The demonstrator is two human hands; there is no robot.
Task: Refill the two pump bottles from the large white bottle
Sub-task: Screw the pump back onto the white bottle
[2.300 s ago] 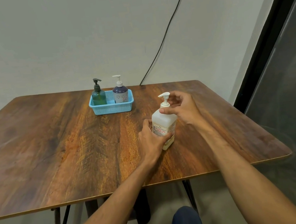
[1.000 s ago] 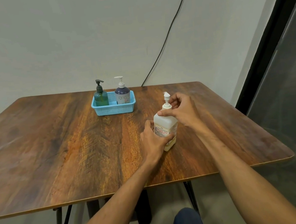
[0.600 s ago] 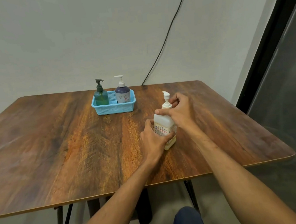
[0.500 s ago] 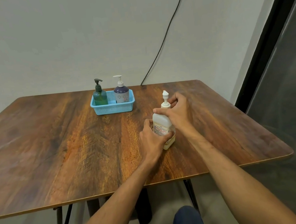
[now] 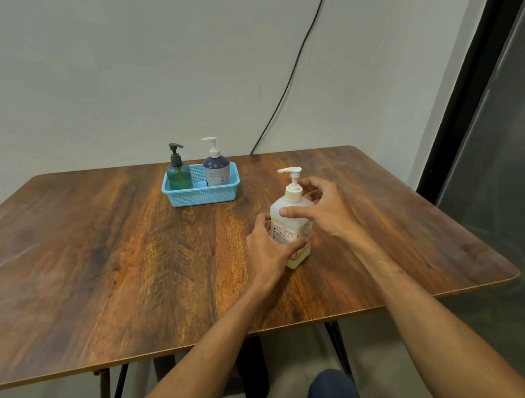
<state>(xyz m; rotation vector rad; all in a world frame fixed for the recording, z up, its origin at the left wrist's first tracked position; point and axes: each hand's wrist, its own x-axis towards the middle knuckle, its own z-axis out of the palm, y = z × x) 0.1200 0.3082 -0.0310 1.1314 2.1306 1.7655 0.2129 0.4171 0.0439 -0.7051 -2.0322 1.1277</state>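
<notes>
The large white bottle (image 5: 291,225) stands upright on the wooden table (image 5: 113,268), right of centre, its white pump head (image 5: 290,172) pointing left. My left hand (image 5: 269,248) is wrapped around the bottle's labelled body. My right hand (image 5: 325,207) cups the neck from the right, with the thumb on the bottle's shoulder and the fingers curled behind the pump collar. A green pump bottle (image 5: 178,173) and a purple pump bottle (image 5: 216,168) stand side by side in a light blue basket (image 5: 202,197) at the back of the table.
A black cable (image 5: 288,78) runs down the wall to the table's back edge. A dark glass panel (image 5: 517,165) stands close to the table's right side. My knee (image 5: 332,396) shows below the front edge.
My right hand has turned around the pump collar, and the pump head has swung from end-on to pointing left. The left hand has kept its hold on the body.
</notes>
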